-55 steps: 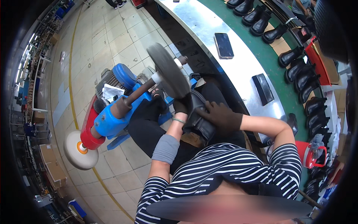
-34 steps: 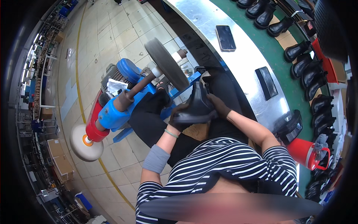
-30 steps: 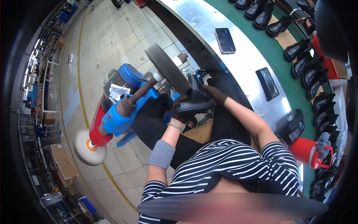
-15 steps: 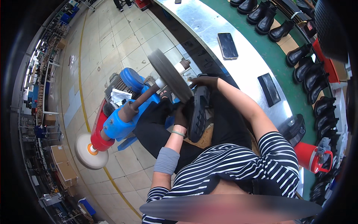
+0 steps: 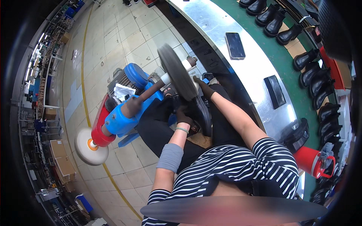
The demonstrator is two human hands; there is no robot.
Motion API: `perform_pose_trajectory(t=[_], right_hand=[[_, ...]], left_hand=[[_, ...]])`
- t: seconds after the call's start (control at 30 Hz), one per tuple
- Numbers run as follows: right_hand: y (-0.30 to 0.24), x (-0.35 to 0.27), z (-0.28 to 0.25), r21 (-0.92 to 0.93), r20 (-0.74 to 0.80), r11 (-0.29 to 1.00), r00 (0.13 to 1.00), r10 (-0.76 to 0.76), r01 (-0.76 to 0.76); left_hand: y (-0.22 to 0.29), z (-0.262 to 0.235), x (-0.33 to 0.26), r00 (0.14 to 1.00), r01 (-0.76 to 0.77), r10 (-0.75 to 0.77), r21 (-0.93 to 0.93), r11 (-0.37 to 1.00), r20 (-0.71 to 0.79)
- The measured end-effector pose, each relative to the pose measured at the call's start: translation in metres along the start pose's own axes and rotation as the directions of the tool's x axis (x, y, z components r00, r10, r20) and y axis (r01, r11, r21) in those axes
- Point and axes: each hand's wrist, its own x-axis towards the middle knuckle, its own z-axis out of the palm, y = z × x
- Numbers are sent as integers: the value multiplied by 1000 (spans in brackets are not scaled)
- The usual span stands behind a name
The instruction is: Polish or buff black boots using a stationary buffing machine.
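Note:
Between my knees is a black boot (image 5: 203, 115), held against the lower part of a dark buffing wheel (image 5: 176, 71) whose rim looks blurred. My left hand (image 5: 183, 116), in a dark brown glove, is closed on the boot's near left side. On the far right side of the wheel, my right hand (image 5: 204, 89), also gloved, grips the boot's far end, its fingertips partly hidden behind the wheel. The boot's side and sole edge face up. A steel shaft (image 5: 149, 95) carries the wheel out from a blue and red machine (image 5: 122, 117).
A pale buffing wheel (image 5: 91, 146) is on the machine's other end. The metal bench (image 5: 256, 71) at right bears a phone (image 5: 235, 45), a black flat case (image 5: 275, 91) and a red mug (image 5: 310, 160). Several black boots (image 5: 306, 59) line the green surface beyond.
The boot has been turned over: its treaded sole faced up before, and now its side does. My right hand has shifted slightly left and down, and the whole view has shifted a little.

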Motion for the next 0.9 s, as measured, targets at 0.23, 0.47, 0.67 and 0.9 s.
perform_pose_trajectory(t=[0.23, 0.47, 0.67, 0.9], right_hand=[[-13, -32, -57, -20, 136, 999, 990, 40, -38], [-40, -78, -51, 80, 131, 993, 989, 72, -83], [-34, -124, -30, -213, -184, 975, 977, -109, 69], [-103, -180, 17, -846, -12, 476, 884, -468, 241]], left_hand=[[65, 82, -89, 929, -213, 18, 493, 844, 369], [57, 87, -42, 907, 29, -111, 205, 978, 406], [41, 95, -50, 883, -291, 83, 401, 869, 462], [66, 93, -78, 848, 517, -404, -363, 775, 344]])
